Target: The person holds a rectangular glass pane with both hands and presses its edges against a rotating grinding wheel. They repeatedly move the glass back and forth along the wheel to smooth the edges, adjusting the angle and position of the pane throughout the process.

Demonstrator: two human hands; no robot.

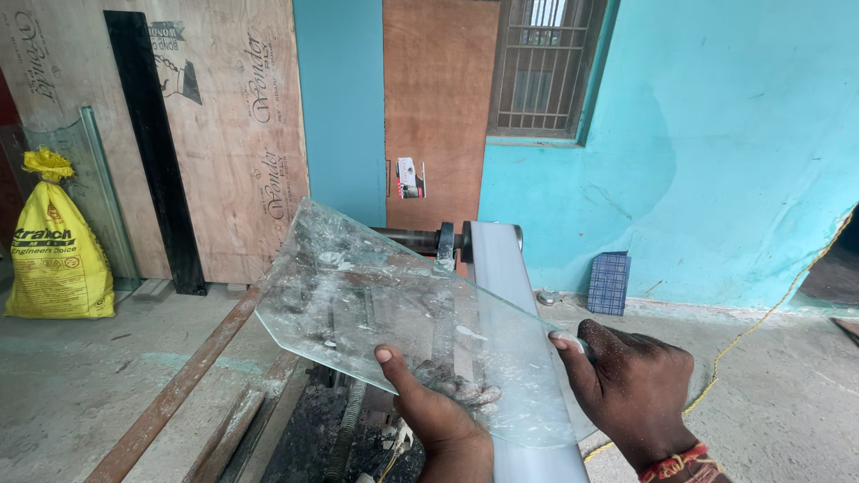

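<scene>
Both my hands grip the glass pane (403, 313): left hand (438, 407) beneath, right hand (631, 385) at its edge, over the grey belt (501, 259).

We stood in a rough workshop: large brown plywood sheets (224, 116) leaned against the turquoise plastered wall (716, 152), a grey upright belt grinding machine (506, 277) rose from the dusty concrete floor (63, 394), beside rusty steel rails (170, 394).

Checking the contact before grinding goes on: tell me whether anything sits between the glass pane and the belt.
Nothing visible does. Both hands, left hand and right hand, grip the glass pane, whose right edge lies against the pale belt with no object between.
</scene>
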